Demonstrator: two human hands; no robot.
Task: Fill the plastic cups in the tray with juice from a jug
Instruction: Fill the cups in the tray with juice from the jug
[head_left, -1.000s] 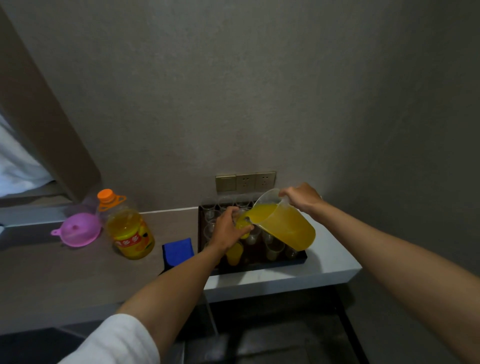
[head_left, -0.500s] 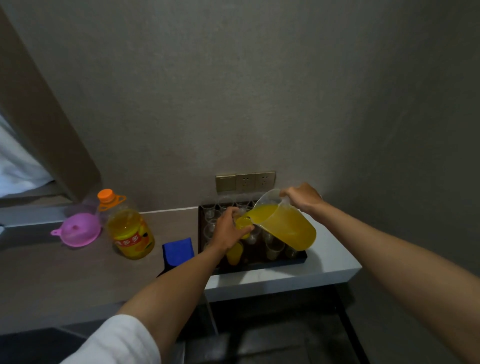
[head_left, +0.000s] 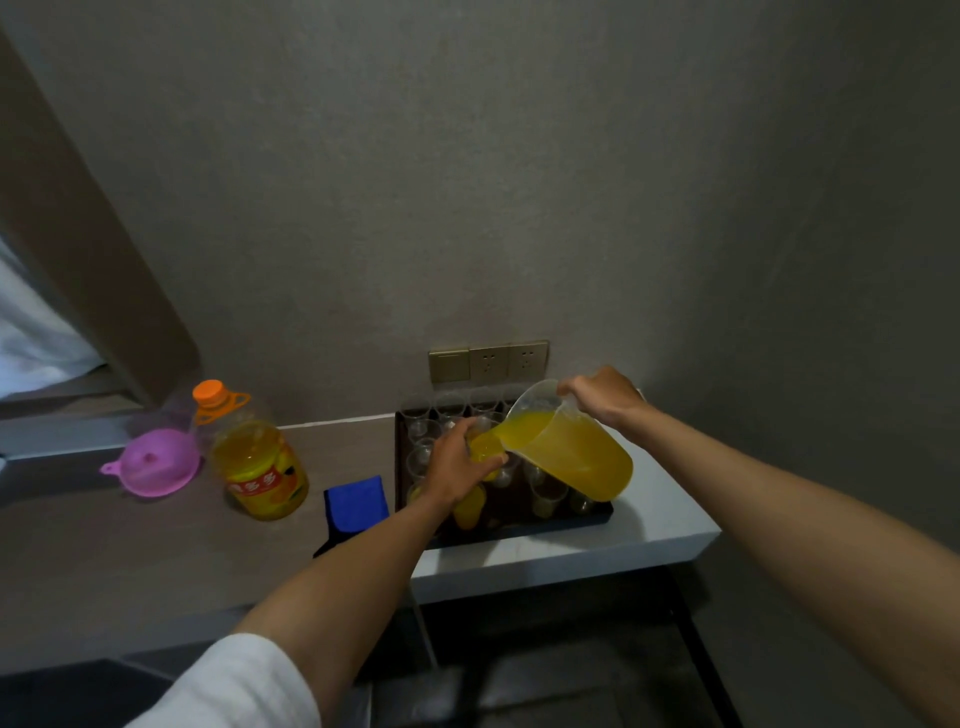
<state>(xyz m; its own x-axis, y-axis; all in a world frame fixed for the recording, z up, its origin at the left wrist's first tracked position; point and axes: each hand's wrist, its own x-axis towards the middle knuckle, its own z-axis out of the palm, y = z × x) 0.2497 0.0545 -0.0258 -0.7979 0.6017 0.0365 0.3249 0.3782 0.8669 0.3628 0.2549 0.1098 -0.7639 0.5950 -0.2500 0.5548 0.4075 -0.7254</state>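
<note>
The left hand (head_left: 457, 462) partly hides the juice-filled cup (head_left: 485, 448) it grips above the tray (head_left: 597, 514) on the bench (head_left: 654, 530), while the right hand (head_left: 602, 397) grips the tilted, juice-filled jug (head_left: 566, 447), spout at the cup.

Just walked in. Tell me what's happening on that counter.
A person is pouring orange juice. The right hand grips the tilted jug by its handle, spout down over a plastic cup that the left hand holds above the dark tray. That cup is filling. One cup in the near row already holds juice; most others look empty. A juice bottle, pink funnel and blue cloth sit to the left.
</note>
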